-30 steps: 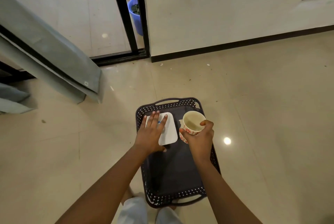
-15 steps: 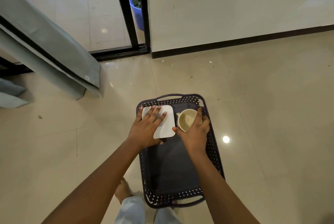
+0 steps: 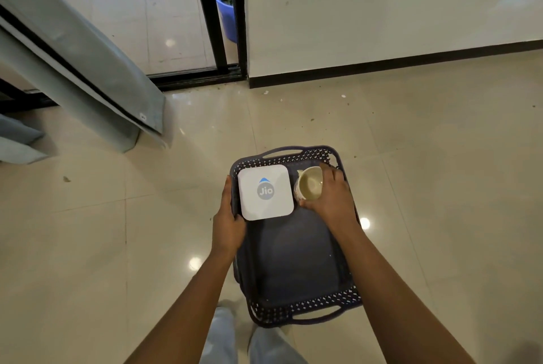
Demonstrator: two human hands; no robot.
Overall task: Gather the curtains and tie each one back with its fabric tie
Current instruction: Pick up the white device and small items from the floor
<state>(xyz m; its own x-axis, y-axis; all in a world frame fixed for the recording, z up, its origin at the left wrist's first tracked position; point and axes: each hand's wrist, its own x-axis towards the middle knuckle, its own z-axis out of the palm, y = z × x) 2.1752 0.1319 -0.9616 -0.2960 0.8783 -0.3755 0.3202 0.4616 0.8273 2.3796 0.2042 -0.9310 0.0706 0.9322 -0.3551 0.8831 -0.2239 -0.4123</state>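
Perforated plastic tray [image 3: 293,309]: my left hand [image 3: 227,218] grips its wall, my right hand [image 3: 332,197] curls round a glossy cup [image 3: 308,187] (smooth white box [image 3: 266,192] beside). Grey curtain [image 3: 88,55] hangs in straight folds.

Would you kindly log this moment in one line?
left hand grips tray | right hand holds cup | box in tray | curtain untouched

Right hand [image 3: 330,197] around cup [image 3: 309,187] in tray [image 3: 293,261]

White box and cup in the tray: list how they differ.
The white box is flat and square; the cup is round and hollow. The box bears a Jio logo; the cup's inside is plain cream. The right hand grips the cup; the left hand grips the tray beside the box. Both sit at the tray's far end.
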